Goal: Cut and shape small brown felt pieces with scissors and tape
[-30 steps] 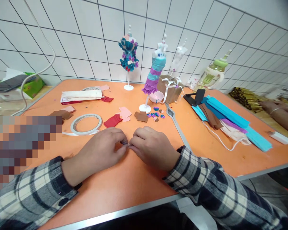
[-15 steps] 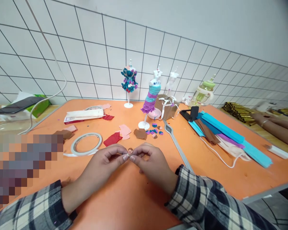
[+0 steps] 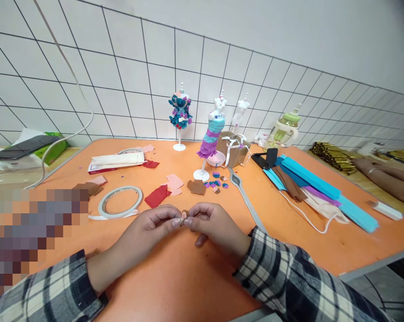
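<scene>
Between the fingertips of both hands is a small paper flower (image 3: 184, 215) in pink and brown, partly hidden by the fingers. My left hand (image 3: 159, 226) pinches it from the left, thumb against forefinger. From the right, my right hand (image 3: 212, 226) pinches it the same way, its lower fingers curled. Just beyond the hands lie a red paper piece (image 3: 157, 196), a pink paper piece (image 3: 174, 184) and a brown paper piece (image 3: 196, 187). Several small purple and blue paper flowers (image 3: 216, 183) rest to the right of the brown piece.
A roll of double-sided tape (image 3: 103, 202) lies left. Behind stand a dress form in turquoise and purple (image 3: 212, 134), one with teal flowers (image 3: 180, 112), a paper bag (image 3: 226, 154) and a bottle (image 3: 284, 132). Folded crepe paper (image 3: 312, 179) lies right; another person's arm (image 3: 386, 176) is beyond.
Both hands stay together in nearly the same place. The fingers have shifted slightly on the paper flower, which has turned and shows more pink.
</scene>
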`<state>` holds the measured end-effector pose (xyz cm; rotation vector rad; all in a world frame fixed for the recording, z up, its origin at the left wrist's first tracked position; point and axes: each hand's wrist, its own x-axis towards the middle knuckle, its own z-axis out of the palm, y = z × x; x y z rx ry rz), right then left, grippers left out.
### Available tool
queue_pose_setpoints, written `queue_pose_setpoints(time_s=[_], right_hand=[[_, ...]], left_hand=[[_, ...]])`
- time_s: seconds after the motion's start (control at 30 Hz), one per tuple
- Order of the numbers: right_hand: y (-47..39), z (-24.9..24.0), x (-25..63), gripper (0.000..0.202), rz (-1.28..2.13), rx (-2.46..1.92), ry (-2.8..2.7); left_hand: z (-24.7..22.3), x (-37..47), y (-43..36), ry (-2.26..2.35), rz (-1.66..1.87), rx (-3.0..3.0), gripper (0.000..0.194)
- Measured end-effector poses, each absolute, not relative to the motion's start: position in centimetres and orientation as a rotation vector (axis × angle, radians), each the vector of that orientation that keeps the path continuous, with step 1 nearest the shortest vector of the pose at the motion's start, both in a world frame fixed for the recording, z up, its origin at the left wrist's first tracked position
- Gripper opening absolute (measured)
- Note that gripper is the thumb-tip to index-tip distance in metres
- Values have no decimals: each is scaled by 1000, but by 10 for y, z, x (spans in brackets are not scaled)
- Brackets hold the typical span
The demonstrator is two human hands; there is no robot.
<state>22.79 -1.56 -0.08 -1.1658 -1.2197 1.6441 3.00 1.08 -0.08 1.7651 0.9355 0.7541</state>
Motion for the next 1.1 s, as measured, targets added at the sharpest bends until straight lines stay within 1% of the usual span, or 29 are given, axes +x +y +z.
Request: queue_pose_setpoints(time_s=[0.17, 0.27, 0.43, 0.53, 0.77, 0.97, 1.1], right_hand=[[-14, -3, 230, 42, 1624, -1084, -1278], [-13, -4, 231, 43, 1596, -1019, -1355], [-12, -6, 234, 34, 1444, -976, -1466], [-11, -7, 235, 33, 1389, -950, -1519], [-12, -7, 237, 33, 1432, -871, -1556], [-14, -5, 235, 49, 1722, -916, -1477], [-14, -7, 233, 44, 1765, -890, -1414]], left_hand=[[8, 32, 8, 892, 688, 1727, 33], [11, 32, 7, 822, 622, 1648, 35], [4, 30, 6, 714, 511, 1599, 39], [-1, 29, 5, 683, 509, 1547, 42], [-5, 28, 5, 673, 485, 1548, 42], [-12, 23, 10, 705, 463, 1529, 47], [-15, 22, 12, 652, 457, 1494, 48]])
